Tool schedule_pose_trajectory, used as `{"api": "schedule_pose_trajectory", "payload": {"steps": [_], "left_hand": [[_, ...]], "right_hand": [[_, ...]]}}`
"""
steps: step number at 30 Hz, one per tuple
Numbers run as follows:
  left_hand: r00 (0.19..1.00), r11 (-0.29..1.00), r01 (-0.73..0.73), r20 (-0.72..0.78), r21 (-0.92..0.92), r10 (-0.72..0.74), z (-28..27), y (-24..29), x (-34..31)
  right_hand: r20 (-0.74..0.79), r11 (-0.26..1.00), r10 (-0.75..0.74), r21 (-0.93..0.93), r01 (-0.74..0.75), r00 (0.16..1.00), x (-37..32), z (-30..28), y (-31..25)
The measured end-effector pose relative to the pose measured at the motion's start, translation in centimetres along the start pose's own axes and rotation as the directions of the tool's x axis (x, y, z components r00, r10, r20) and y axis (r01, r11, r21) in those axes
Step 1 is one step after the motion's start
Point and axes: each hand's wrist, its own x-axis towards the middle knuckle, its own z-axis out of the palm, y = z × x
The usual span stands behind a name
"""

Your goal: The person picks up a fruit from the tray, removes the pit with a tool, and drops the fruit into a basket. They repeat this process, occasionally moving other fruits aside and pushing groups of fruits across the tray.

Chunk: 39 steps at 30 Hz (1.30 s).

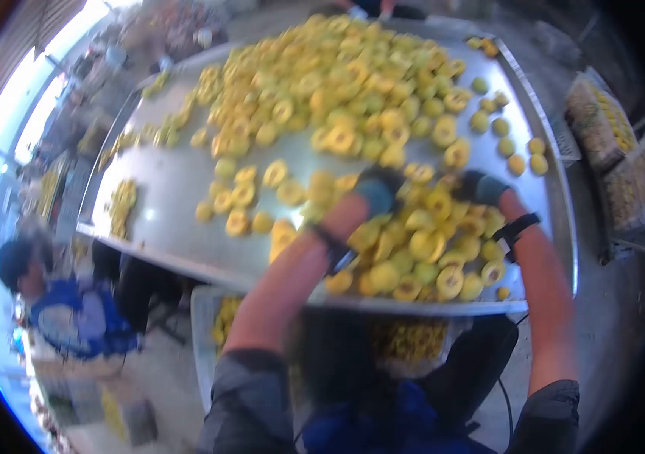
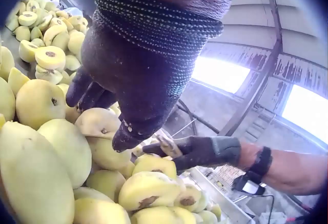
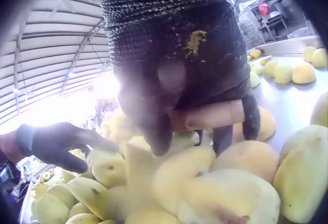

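Halved yellow peaches (image 1: 425, 242), some showing brown pit hollows, lie heaped near the front right of a metal table (image 1: 186, 242). My left hand (image 1: 379, 189), in a dark glove, reaches into the heap's far left side. In the left wrist view its fingers (image 2: 84, 93) point down at a peach half (image 2: 100, 123). My right hand (image 1: 483, 188), gloved too, is at the heap's far right side. Below it in the right wrist view lie peach halves (image 3: 225, 193), and a beige cylindrical piece (image 3: 215, 116) runs across its fingers. Both hands' fingertips are partly hidden.
A larger pile of peach halves (image 1: 322, 76) covers the table's far side. Loose halves (image 1: 515, 163) lie along the right edge. Below the front edge stands a pale bin (image 1: 205, 318) with fruit. Crates (image 1: 602, 129) stand at right; a seated person (image 1: 73, 310) is at left.
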Motion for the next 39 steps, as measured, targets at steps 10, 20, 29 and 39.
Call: {"api": "schedule_pose_trajectory", "payload": {"steps": [10, 20, 29, 39], "left_hand": [[0.985, 0.980, 0.123, -0.101, -0.160, -0.140, -0.4, 0.5, 1.2], [0.692, 0.305, -0.482, -0.570, -0.821, -0.443, -1.0, 4.6, -7.3], [0.667, 0.347, -0.451, -0.569, -0.822, -0.482, 7.4, 18.7, -20.6], [0.574, 0.493, -0.390, -0.624, -0.778, -0.530, 9.8, 26.1, -26.0]], "right_hand": [[-0.538, 0.993, -0.116, -0.042, 0.111, 0.835, -11.8, -4.4, -8.9], [-0.650, 0.994, 0.009, 0.092, 0.067, 0.760, -21.2, 7.0, -11.2], [-0.528, 0.785, 0.465, 0.617, -0.055, 0.710, -21.8, 19.0, -16.2], [-0.542, 0.633, 0.487, 0.759, 0.151, 0.685, -25.9, 22.0, -20.6]]}}
